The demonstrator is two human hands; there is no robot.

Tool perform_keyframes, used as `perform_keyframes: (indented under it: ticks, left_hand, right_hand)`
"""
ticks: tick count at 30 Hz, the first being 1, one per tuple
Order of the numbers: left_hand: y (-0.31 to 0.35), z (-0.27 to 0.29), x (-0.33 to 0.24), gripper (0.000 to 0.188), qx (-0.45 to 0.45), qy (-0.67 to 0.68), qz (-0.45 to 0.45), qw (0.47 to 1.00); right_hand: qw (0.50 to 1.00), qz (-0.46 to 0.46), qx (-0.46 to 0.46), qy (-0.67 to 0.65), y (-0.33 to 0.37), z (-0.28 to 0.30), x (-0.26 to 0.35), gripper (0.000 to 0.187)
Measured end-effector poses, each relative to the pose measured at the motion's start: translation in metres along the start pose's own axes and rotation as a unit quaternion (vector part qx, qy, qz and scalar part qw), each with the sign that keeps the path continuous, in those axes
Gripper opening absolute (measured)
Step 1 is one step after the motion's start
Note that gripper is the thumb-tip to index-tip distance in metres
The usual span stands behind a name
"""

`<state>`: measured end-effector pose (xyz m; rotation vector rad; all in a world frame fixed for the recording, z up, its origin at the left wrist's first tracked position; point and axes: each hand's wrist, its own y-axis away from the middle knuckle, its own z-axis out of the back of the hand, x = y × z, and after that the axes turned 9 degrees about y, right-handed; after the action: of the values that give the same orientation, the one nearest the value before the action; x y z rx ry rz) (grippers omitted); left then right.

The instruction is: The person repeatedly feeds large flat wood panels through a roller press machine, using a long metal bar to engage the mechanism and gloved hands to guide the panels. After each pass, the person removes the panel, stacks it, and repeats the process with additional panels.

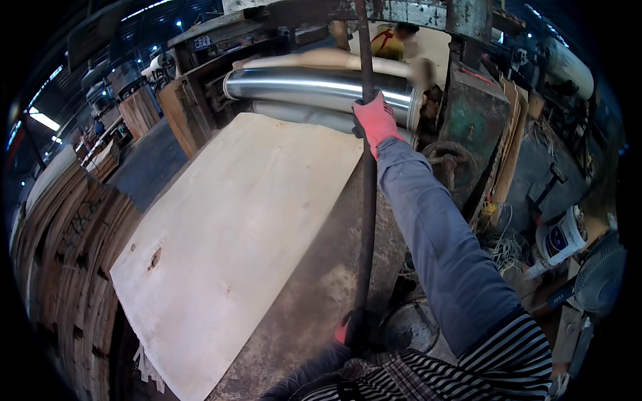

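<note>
My right hand (376, 120), in a pink glove with dark fingers, is closed around the upper part of a long dark metal bar (368, 220). Low down at the same bar, my left hand (351, 329) is also gloved and wrapped around it, partly in shadow. A pale wood veneer sheet (227, 220) lies to the left of the bar on a worn metal bed (314, 287). Its far edge reaches a shiny steel roller (314, 88) and a duller lower roller (294, 112). Whether the sheet is between them I cannot tell.
Stacked rough veneer sheets (73, 281) stand at the left. On the right are a rusty handwheel (449, 162), a hammer (555, 177), a white bucket (560, 237) and a fan (600, 274). A round metal container (410, 326) stands beside my left hand.
</note>
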<state>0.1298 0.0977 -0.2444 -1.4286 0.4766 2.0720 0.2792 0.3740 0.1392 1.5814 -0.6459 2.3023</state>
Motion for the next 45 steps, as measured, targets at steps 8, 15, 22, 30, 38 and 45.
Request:
perform_keyframes:
  ticks: [8, 15, 22, 30, 38, 45]
  left_hand:
    - [0.002, 0.016, -0.053, 0.024, -0.099, 0.682, 0.153, 0.709]
    - [0.002, 0.011, -0.016, 0.022, -0.086, 0.506, 0.062, 0.856]
    - [0.002, 0.028, -0.062, 0.019, -0.119, 0.589, 0.158, 0.784]
    - [0.001, 0.039, -0.090, 0.016, -0.129, 0.080, -0.130, 0.980]
    - [0.000, 0.015, -0.041, 0.026, -0.130, 0.436, 0.062, 0.888]
    - [0.007, 0.036, -0.076, 0.034, -0.105, 0.191, 0.085, 0.972]
  right_hand:
    - [1.000, 0.006, 0.005, 0.019, 0.008, 0.009, 0.006, 0.052]
    - [0.999, 0.008, -0.003, 0.039, 0.004, 0.006, 0.004, 0.054]
    - [0.999, 0.003, -0.007, 0.045, 0.001, 0.000, 0.004, 0.056]
    - [1.000, -0.001, -0.022, 0.020, -0.005, 0.001, -0.005, 0.055]
    - [1.000, 0.001, -0.002, 0.031, -0.011, -0.003, -0.008, 0.054]
    - [1.000, -0.006, -0.003, 0.027, -0.011, -0.005, -0.007, 0.054]
